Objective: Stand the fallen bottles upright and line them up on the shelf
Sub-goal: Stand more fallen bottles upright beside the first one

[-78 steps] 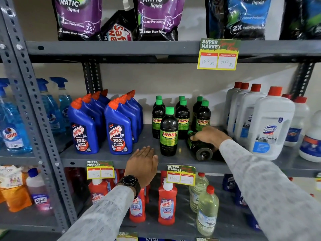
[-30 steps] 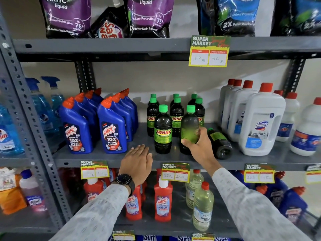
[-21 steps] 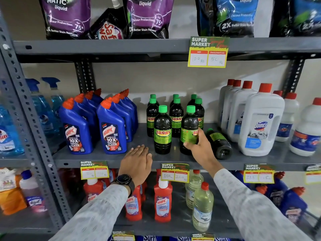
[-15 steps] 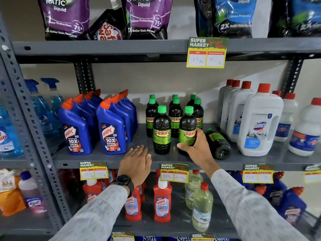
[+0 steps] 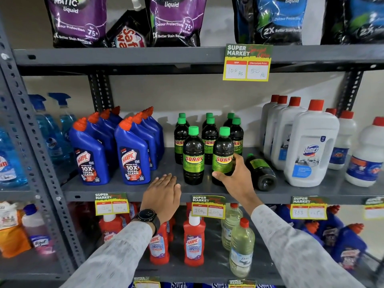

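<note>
The right hand (image 5: 239, 179) was clamped on an upright bottle (image 5: 223, 154) at its label. The left hand (image 5: 164, 194) lay flat and apart on the shelf (image 5: 124, 189). One fallen bottle (image 5: 261, 172) lay beside; it looked stiff, smooth, probably heavy, best held mid-body.

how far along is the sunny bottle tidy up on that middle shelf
Mostly done. The upright Sunny bottles stand in rows on the middle shelf. In hand: the right hand grips the front Sunny bottle, upright and level with its neighbour. The left hand rests flat on the shelf edge. Left: one fallen Sunny bottle lies on its side beside the Domex bottle.
</note>
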